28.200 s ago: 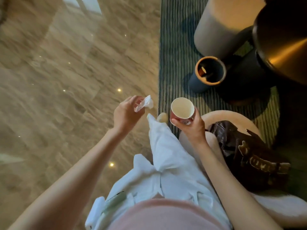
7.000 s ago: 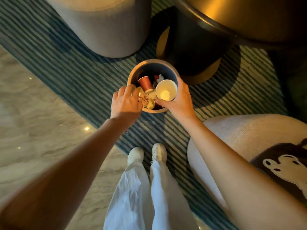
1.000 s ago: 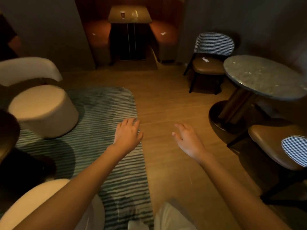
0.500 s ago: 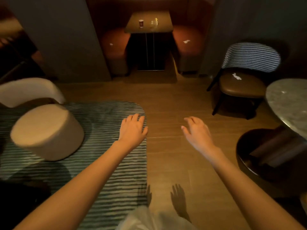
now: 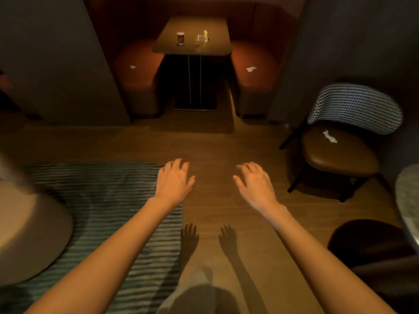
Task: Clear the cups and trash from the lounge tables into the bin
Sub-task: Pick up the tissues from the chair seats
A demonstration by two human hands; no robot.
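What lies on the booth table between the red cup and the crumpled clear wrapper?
Nothing: in the head view the stretch of booth table between the red cup and the crumpled clear wrapper is bare tabletop.

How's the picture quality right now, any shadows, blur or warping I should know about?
Head view: dim, warm light, brightest on the wooden booth table with the small red paper cup; the open left hand and open right hand cast crisp shadows on the floor; the round beige pouf at the left edge is smeared and stretched by wide-angle distortion.
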